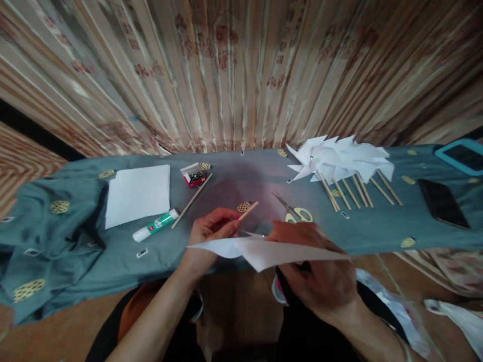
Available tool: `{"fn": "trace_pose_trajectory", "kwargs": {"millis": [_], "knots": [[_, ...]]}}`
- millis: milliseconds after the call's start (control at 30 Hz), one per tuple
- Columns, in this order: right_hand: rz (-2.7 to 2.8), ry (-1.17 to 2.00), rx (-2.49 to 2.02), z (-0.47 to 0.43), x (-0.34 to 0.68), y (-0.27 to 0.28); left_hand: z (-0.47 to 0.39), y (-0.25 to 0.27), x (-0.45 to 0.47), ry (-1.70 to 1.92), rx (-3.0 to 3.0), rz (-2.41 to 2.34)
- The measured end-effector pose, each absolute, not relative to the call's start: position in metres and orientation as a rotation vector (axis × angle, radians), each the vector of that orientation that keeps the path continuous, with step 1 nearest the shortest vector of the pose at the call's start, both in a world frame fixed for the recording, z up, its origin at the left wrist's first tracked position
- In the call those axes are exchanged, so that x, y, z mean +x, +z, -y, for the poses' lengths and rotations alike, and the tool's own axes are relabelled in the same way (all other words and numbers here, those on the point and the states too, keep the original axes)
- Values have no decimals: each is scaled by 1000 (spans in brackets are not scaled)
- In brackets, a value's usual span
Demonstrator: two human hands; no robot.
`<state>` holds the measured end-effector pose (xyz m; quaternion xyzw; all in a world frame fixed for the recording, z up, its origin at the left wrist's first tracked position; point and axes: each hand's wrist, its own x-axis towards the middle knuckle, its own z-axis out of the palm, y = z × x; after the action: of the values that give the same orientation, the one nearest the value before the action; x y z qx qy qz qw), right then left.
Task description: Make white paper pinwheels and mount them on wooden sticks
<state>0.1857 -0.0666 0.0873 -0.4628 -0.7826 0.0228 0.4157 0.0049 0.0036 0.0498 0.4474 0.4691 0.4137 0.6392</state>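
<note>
Low over the front edge of the cloth-covered table, my left hand [211, 232] pinches a thin wooden stick [249, 210] whose end points up and right. My right hand [324, 284] grips a folded white paper pinwheel [260, 254], seen nearly edge-on, with fingers on both sides of it. A small shiny spot shows at the paper's upper edge, between the hands. Just beyond my right hand lie scissors [292, 208] with yellow handles. The paper hides part of both hands and the stick's lower end.
Finished-looking pinwheels [347, 158] on sticks lie overlapped at the right. At left are white paper sheets [139, 193], a glue stick [155, 225], a loose wooden stick [192, 201] and a small red box [194, 177] of metal pins. A phone [443, 203] and a blue-framed device [462, 156] lie far right.
</note>
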Motion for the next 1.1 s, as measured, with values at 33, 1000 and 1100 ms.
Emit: {"fn": "trace_pose_trajectory", "kwargs": {"millis": [33, 1000, 1100], "knots": [[1972, 59, -1156, 68, 187, 90, 2, 55, 5, 957, 983, -1080], [1850, 71, -1029, 62, 178, 93, 29, 61, -8, 936, 1101, -916], [1852, 73, -1031, 63, 179, 93, 29, 58, -9, 928, 1117, -909]]}}
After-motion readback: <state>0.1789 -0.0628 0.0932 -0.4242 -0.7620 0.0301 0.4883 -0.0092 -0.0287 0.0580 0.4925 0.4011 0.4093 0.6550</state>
